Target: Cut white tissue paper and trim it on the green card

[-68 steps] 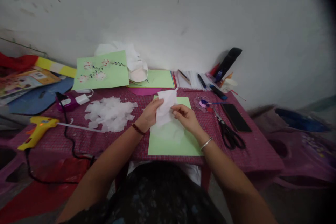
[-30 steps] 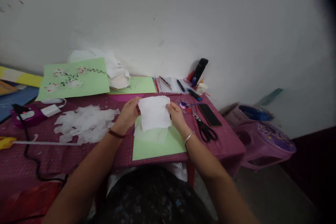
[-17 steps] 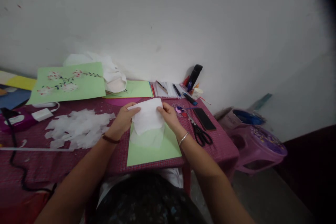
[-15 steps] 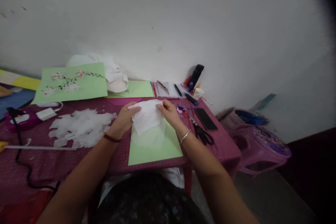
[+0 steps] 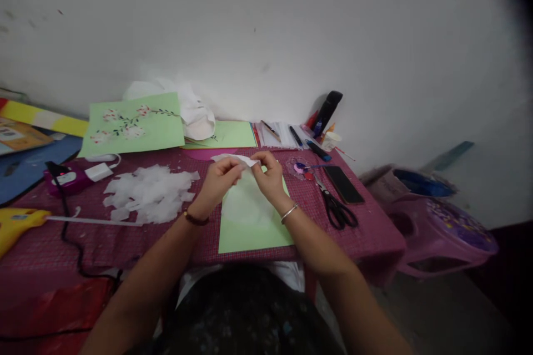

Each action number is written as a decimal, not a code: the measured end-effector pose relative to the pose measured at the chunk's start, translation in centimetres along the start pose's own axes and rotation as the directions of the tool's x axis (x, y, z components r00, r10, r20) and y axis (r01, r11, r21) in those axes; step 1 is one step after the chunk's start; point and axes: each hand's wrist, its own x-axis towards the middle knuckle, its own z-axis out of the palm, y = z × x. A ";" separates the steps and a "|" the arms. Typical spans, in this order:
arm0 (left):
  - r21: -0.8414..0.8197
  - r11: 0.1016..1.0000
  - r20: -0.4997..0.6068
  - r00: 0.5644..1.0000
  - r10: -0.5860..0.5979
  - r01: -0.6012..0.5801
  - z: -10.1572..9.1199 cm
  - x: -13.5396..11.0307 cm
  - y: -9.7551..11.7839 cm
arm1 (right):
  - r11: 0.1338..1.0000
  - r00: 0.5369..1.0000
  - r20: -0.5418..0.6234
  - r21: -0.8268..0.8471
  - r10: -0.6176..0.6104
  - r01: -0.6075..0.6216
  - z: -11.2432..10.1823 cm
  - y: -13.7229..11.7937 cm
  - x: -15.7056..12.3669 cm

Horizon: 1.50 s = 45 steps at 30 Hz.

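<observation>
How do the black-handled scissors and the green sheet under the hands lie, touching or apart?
Apart. The head view shows a strip of purple tablecloth between the black-handled scissors and the right edge of the green sheet.

over the maroon checked-cloth desk (image 5: 308, 197), a narrow passage runs between the right hand (image 5: 270, 178) and the black-handled metal scissors (image 5: 340, 213); leftward, a low heap of white tissue-paper pieces (image 5: 152, 191) obstructs.

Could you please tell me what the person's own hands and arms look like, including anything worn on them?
Both hands are ungloved, and no sleeve shows on either forearm. The left hand has a dark reddish-brown bracelet at its wrist; the right hand has a thin, silver-coloured bangle at its wrist.
</observation>
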 end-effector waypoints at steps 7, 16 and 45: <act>-0.198 0.968 0.125 0.983 -0.133 0.156 1.2 -0.1 -0.7 | 0.996 0.998 0.057 -0.085 -0.006 0.011 0.1 0.8 -0.6; -0.356 0.890 0.178 0.955 -0.237 0.287 1.2 0.0 -0.4 | 0.986 0.993 0.100 -0.142 -0.070 0.083 -0.1 0.9 -0.7; -0.155 0.961 0.087 0.972 -0.220 0.231 1.0 0.1 -1.5 | 0.997 0.966 0.245 0.022 -0.084 0.080 -1.3 0.7 -0.9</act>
